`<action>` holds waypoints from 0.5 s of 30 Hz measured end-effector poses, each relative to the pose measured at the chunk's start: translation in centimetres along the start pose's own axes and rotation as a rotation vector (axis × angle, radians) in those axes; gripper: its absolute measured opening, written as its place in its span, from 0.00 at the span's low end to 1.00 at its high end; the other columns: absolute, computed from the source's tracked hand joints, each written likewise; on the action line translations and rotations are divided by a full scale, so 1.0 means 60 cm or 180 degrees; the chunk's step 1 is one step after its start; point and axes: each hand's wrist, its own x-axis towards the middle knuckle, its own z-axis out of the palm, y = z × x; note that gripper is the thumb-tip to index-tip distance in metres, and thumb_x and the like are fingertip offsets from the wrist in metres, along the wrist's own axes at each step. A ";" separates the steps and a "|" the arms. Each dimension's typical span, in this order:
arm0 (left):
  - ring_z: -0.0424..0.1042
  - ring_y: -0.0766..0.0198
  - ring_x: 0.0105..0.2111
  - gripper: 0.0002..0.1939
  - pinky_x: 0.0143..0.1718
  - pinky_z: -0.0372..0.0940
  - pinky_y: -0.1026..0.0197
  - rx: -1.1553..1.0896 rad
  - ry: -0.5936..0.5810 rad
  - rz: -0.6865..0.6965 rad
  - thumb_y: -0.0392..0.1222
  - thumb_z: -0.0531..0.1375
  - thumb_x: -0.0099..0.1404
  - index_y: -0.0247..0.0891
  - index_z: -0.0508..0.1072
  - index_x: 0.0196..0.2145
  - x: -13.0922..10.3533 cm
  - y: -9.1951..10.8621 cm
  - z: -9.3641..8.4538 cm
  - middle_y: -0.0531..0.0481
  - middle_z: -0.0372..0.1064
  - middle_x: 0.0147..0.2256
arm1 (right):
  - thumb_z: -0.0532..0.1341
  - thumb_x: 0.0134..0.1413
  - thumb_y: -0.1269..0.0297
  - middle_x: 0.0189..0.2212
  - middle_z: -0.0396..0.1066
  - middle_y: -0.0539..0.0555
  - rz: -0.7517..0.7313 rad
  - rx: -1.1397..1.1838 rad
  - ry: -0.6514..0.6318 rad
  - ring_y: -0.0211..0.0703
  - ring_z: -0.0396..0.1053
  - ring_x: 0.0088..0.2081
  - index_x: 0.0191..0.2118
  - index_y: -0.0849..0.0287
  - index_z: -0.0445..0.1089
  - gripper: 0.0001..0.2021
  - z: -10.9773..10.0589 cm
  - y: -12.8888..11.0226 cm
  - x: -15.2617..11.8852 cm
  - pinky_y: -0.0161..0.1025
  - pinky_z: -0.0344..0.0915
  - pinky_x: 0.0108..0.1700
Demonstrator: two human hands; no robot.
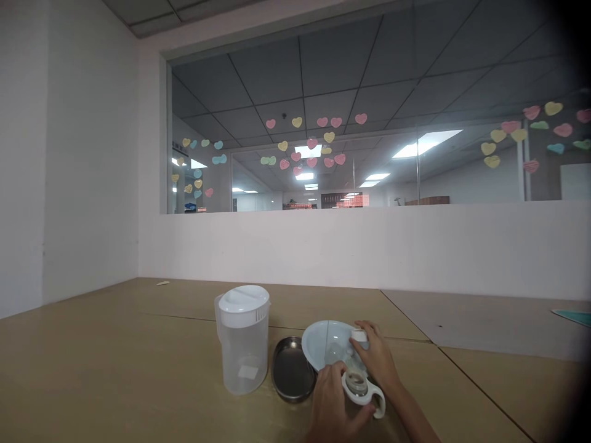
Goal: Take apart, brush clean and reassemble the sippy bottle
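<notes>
My left hand [330, 400] is closed on a bottle [356, 383] with an open, ringed neck and a white looped handle at its right side. Pinched between the fingers of my right hand [377, 355] is a small white cap [359, 336], held above the right part of a pale blue bowl [316, 344]. Something clear and shiny shows in the bowl, too indistinct to name. The bottle's lower body is largely hidden by my left hand. An oval dark metal dish [293, 372] lies left of the bowl, against or just under its rim.
A translucent pitcher [244, 351] with a white lid stands upright left of the metal dish. On the wooden table [115, 357], a small pale scrap [162, 283] lies at the back left. A teal flat item [575, 316] sits far right. A wall [286, 246] with a window rises behind.
</notes>
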 end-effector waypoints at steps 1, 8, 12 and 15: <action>0.67 0.54 0.39 0.24 0.41 0.62 0.52 -0.0006 0.0001 -0.0015 0.57 0.57 0.56 0.34 0.64 0.41 -0.001 0.000 0.000 0.42 0.66 0.37 | 0.53 0.50 0.60 0.46 0.65 0.58 0.0017 0.0013 -0.0025 0.47 0.65 0.48 0.45 0.60 0.66 0.17 -0.001 0.000 0.000 0.42 0.61 0.50; 0.67 0.53 0.39 0.27 0.41 0.62 0.52 -0.0008 0.0020 0.0003 0.58 0.58 0.55 0.34 0.64 0.43 -0.002 -0.004 0.003 0.41 0.66 0.38 | 0.53 0.49 0.59 0.43 0.66 0.57 0.0139 0.0138 -0.0182 0.47 0.65 0.46 0.45 0.59 0.65 0.17 0.000 0.004 -0.003 0.41 0.61 0.49; 0.67 0.52 0.38 0.28 0.40 0.62 0.51 -0.0060 0.0085 0.0121 0.61 0.56 0.55 0.33 0.64 0.42 0.001 -0.006 0.007 0.41 0.66 0.37 | 0.54 0.48 0.59 0.43 0.66 0.57 0.0186 0.0196 -0.0231 0.47 0.66 0.46 0.44 0.58 0.65 0.17 0.004 0.005 -0.003 0.41 0.62 0.48; 0.67 0.52 0.39 0.29 0.41 0.62 0.51 -0.0068 0.0058 0.0030 0.61 0.56 0.55 0.33 0.64 0.43 0.000 -0.002 0.006 0.41 0.66 0.37 | 0.54 0.47 0.60 0.43 0.66 0.57 0.0166 0.0213 -0.0282 0.47 0.66 0.46 0.44 0.58 0.65 0.17 0.004 0.004 -0.004 0.42 0.61 0.49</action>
